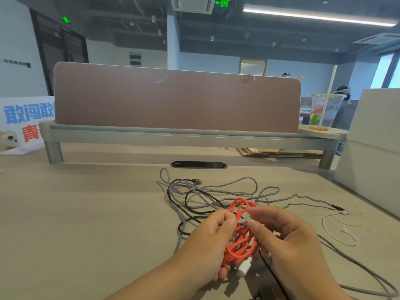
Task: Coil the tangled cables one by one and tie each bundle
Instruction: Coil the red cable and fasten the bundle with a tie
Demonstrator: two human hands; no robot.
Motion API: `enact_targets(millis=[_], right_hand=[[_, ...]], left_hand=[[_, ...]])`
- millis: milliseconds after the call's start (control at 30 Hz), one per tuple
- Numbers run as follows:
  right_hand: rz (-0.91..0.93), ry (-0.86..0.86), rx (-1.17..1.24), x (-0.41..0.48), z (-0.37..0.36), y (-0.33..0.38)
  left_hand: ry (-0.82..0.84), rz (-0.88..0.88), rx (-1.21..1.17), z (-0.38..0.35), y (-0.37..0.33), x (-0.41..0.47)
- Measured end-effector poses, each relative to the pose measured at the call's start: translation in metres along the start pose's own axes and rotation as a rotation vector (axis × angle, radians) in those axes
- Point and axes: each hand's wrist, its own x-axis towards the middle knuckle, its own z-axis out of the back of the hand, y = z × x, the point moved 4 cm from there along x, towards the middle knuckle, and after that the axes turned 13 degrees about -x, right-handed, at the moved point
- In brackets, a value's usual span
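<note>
While the orange cable (241, 232) is sitting coiled in a loose bundle just above the near part of the desk (86, 213), both hands are closing on it. The left hand (207, 245) is cupping the bundle from the left, fingers curled around the loops and thumb pressing toward the top. The right hand (287, 237) is coming in from the right, thumb and forefinger pinching a thin pale tie (245, 220) that is crossing the top of the coil. The cable's white plug (244, 266) is hanging out below the bundle, between the two wrists.

Behind the hands, a grey braided cable (218, 187) and a black cable (188, 204) are lying tangled together on the desk, their loops crossing one another and running under the orange coil, so where each one ends is hard to tell. The grey one is also trailing off along the right side toward the near edge. To the right, spare pale ties (344, 232) are lying loose on the surface, well apart from the hands.

Farther back, a dark oval cable port (199, 165) is sitting in the desk, and a raised shelf (173, 137) is carrying a brown divider panel (173, 100). A plastic cup (324, 111) with a straw is standing on the shelf's right end, and a white box (372, 148) is filling the right side.
</note>
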Motion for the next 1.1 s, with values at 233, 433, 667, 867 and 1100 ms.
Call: enact_targets(millis=[233,433,667,867,1100], right_hand=[[-0.018,0.029,-0.056,0.001,-0.003,-0.005],[-0.068,0.087,-0.051,0.003,-0.005,-0.007],[-0.091,0.116,-0.126,0.006,-0.009,-0.008],[-0.062,0.098,0.001,0.003,-0.007,-0.002],[-0.031,0.081,-0.063,0.003,-0.010,0.002]], left_hand=[[-0.005,0.006,0.002,0.000,0.001,0.000],[-0.019,-0.017,0.037,0.000,0.001,0.001],[-0.026,-0.033,0.064,-0.003,0.001,0.003],[-0.053,-0.057,0.097,-0.001,0.001,0.003],[-0.039,-0.053,0.095,-0.002,-0.002,0.000]])
